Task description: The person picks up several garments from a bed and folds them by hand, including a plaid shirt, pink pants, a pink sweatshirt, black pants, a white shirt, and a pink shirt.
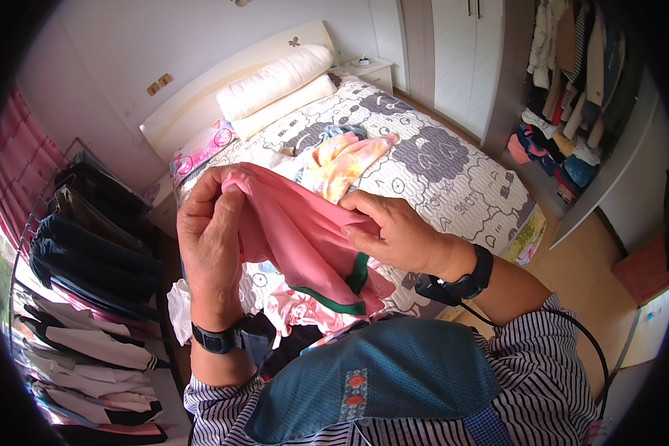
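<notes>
A pink garment with dark green trim (295, 223) hangs stretched between my two hands, above the near part of the bed. My left hand (209, 223) pinches its upper left corner between thumb and fingers. On the other side, my right hand (393, 228) grips its edge, and the cloth droops in folds between them. Below it lies a crumpled pink-and-white patterned cloth (298, 312), partly hidden by the garment. Beyond my hands, a yellow-and-orange tie-dyed garment (337, 161) rests on the quilted bedspread (457, 189).
Rolled white bedding (276, 81) lies by the headboard (200, 92). Clothes on a metal rack (97, 267) stand close on my left. At right, an open wardrobe (568, 106) holds hanging and heaped clothes. A black cable (596, 357) runs past my right arm.
</notes>
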### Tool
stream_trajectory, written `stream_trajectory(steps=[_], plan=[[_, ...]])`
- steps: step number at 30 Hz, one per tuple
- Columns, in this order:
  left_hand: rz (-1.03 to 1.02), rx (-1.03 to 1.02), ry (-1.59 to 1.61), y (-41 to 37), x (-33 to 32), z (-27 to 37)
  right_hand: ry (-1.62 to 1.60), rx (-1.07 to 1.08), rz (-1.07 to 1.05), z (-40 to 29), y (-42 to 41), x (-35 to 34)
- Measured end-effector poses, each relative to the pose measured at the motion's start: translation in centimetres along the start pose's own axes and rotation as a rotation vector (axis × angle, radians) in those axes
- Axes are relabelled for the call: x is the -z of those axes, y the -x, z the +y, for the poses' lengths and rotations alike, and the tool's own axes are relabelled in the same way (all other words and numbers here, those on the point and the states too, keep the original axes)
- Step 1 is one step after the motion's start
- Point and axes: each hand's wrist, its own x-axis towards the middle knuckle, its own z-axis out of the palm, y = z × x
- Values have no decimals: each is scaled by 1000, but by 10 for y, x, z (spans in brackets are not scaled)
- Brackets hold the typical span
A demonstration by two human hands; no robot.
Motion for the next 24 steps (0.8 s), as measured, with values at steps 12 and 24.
stream_trajectory(steps=[12,24], plan=[[175,-35,-54,-43,-11,36,516,487,164,-18,9,-2],[15,5,368,-35,-31,40,408,202,246,-11,-5,-26]])
